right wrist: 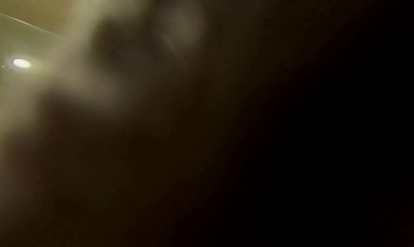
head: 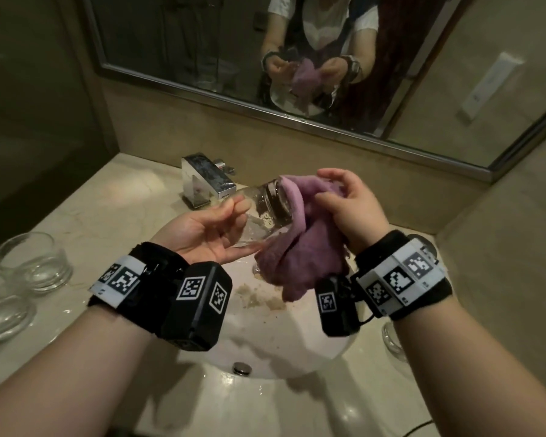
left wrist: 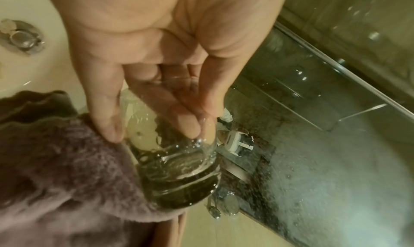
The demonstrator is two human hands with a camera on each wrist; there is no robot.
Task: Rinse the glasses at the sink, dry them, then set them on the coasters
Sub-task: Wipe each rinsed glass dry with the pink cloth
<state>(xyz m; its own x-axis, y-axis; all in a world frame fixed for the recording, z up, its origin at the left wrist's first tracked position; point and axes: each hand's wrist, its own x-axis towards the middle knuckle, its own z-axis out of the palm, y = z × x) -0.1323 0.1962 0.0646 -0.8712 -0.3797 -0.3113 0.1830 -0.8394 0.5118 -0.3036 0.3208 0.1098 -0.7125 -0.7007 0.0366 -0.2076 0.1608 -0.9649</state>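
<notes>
1. Looking down through the head camera, I see my left hand (head: 207,230) holding a clear, thick-based drinking glass (head: 267,206) tilted on its side above the white oval sink basin (head: 275,348).
2. In the left wrist view the left hand's fingers (left wrist: 188,116) reach inside the glass (left wrist: 179,162) while the thumb lies along its outer wall, so the wall is pinched between them; water droplets cling to the glass.
3. My right hand (head: 349,206) grips a fluffy purple cloth (head: 300,247), its fingers curled round a bunched part of it.
4. The cloth wraps the right-hand side of the glass near its thick base and hangs down over the basin; in the left wrist view it (left wrist: 67,171) presses against the glass wall.
5. The right wrist view is dark and blurred, and I cannot read anything of the hand from it.
6. Two more clear glass tumblers stand upright on the beige marble bench (head: 101,216) at the far left: one (head: 33,261) behind, the other (head: 5,305) in front, just beside each other.
7. A square chrome tap (head: 205,179) sits at the back of the basin, just behind the held glass.
8. A framed wall mirror (head: 186,42) above the bench reflects both hands and the cloth.
</notes>
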